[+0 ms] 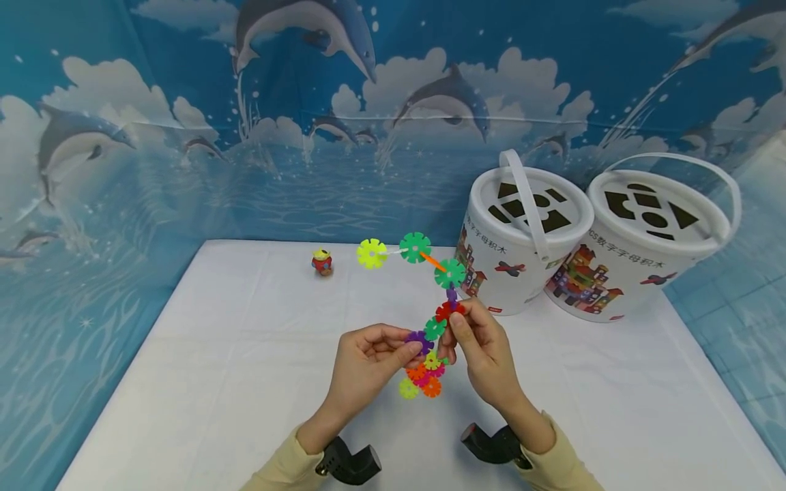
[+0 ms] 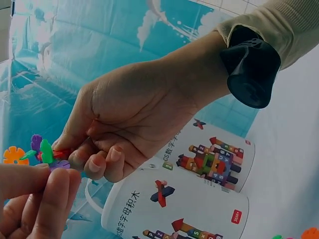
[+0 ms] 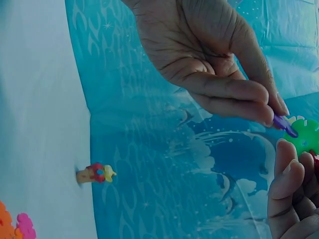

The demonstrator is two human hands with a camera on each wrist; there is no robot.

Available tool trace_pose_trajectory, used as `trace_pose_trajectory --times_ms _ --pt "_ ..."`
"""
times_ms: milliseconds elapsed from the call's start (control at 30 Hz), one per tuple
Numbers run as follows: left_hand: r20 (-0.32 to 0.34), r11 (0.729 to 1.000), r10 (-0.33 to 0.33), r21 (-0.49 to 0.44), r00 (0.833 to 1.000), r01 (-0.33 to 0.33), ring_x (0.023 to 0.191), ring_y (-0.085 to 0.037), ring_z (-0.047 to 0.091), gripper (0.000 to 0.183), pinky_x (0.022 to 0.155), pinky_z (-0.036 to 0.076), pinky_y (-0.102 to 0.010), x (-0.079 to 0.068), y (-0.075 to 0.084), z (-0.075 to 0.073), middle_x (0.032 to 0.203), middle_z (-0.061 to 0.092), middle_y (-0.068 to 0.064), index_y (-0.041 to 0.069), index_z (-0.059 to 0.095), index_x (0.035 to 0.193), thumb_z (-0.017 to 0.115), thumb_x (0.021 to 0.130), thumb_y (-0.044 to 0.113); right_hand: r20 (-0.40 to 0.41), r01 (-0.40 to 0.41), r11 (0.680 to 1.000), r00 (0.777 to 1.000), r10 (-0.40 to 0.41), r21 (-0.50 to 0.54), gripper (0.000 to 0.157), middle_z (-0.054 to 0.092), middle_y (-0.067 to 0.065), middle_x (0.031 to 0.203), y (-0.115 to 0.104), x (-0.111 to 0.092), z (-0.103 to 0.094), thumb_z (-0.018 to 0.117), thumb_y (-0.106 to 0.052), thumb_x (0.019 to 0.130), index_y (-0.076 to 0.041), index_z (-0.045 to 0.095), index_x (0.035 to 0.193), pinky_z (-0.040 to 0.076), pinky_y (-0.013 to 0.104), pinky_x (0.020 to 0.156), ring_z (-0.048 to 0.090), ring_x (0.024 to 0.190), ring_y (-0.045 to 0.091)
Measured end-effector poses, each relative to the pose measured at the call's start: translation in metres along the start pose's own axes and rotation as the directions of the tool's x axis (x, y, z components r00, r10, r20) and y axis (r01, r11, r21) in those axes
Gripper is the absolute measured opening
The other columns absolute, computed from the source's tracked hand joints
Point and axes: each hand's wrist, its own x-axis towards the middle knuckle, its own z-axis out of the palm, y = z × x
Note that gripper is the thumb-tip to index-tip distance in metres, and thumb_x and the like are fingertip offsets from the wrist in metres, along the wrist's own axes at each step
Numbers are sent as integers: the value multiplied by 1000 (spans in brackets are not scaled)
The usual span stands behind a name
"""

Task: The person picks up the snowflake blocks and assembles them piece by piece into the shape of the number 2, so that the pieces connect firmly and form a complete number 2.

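Fingers (image 1: 467,335) pinch linked discs (image 1: 450,273) well inside the table's side edges (image 1: 140,361).

White surface (image 1: 245,354); behind it, blue dolphin-print backdrop (image 1: 276,198); over it, disc chain (image 1: 451,273): yellow, green, orange, red, purple.

White tbl. (image 1: 245,382), far edge = 12 o'clock. Sm. red/yel. toy fig. (image 1: 322,263) upright nr. far edge, approx. 11. Two white lidded buckets, handles up, side by side: left bucket (image 1: 510,266) approx. 1, right bucket (image 1: 614,269) approx. 2. Loose discs (image 1: 416,372), orange/pink/yel.-grn., nr. ctr.
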Motion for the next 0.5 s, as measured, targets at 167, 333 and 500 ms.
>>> trace_pose_trajectory --times_ms 167,333,500 --pt "1 999 54 10 999 -54 70 -26 70 14 64 55 -38 -2 1 2 83 67 -23 -13 62 94 67 86 -3 5 1 1000 1000 -1 -5 12 53 6 70 -1 -2 2 39 -1 101 3 46 93 48 26 48 52 54 19" --pt "5 996 92 12 996 -92 67 -23 69 10 61 55 -38 -4 3 4 79 66 -25 -14 59 90 65 86 -7 13 4 1000 1000 -4 5 12 54 6 68 -4 -4 5 39 0 101 3 47 92 49 28 48 54 54 18" --pt "7 991 136 -8 991 -136 67 -21 69 9 60 54 -37 -5 3 5 78 65 -28 -15 58 89 64 85 -10 17 20 1000 1000 -20 11 12 55 6 67 -7 -4 7 39 3 100 3 47 92 50 29 49 56 54 16"
